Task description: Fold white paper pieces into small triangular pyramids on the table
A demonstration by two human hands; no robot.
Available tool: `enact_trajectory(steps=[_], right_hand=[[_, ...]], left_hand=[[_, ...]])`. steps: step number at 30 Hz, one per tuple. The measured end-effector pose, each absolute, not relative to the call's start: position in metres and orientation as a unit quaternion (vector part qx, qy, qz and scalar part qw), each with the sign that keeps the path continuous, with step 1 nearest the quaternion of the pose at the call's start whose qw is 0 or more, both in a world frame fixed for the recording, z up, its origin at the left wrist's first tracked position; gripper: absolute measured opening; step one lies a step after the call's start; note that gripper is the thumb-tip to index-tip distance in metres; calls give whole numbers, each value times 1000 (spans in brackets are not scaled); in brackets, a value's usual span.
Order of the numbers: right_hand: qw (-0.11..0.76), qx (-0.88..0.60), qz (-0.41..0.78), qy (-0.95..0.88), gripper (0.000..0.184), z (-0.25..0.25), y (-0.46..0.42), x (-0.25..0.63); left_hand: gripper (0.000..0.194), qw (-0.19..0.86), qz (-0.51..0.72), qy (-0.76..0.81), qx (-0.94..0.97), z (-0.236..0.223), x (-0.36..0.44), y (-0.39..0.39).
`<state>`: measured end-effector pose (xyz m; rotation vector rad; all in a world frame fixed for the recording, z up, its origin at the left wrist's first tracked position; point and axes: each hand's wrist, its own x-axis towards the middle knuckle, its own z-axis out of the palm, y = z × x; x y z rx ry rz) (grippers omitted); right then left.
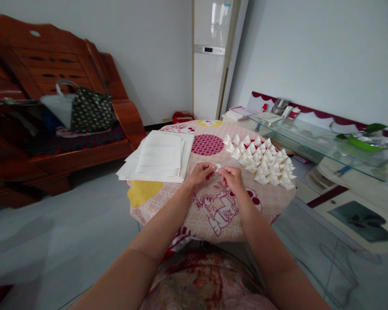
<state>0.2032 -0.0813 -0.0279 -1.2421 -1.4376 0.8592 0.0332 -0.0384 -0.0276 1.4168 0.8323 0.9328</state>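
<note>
Between my fingertips, over the middle of the round table, is a small folded piece of white paper [217, 167]. My left hand [203, 173] pinches its left side, and my right hand [231, 176] pinches the right side. Much of the paper is hidden by the fingers. To the right stand rows of small pointed folded paper pieces [265, 161], many of them close together. On the left side of the table lies a stack of white paper sheets [160, 155], its layers unevenly aligned.
A patterned pink cloth [177, 202] covers the table. Right of it stands a glass-topped cabinet [313, 129] with a plant in a green bowl [368, 142]. A wooden sofa [126, 116] holding bags [90, 110] is on the left, and a tall white air conditioner [210, 77] stands behind.
</note>
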Motion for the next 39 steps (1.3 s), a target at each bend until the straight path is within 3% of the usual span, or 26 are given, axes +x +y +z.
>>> enact_trajectory(steps=[10,16,22,27,33,39], right_hand=[[491,-533,358,-589,30,-28,-79,197],[513,-525,352,-581,35,-35,-75,203],[503,-535,357,-578,41,-38,-71,204],[502,-539,334,-589,40,-36,-73,205],[492,-530,293,-625,28,-39,-75,204],[404,-575,220,-676,8,-49,-69,201]], left_hand=[[36,642,451,371,498,-35,31,-31],[30,635,467,363,497,-39,32,-30],[12,533,460,407,582,-47,30,-26],[22,468,430,437,637,-46,29,-26],[30,386,386,505,668,-39,30,-29],[27,390,337,521,680,-34,29,-34]])
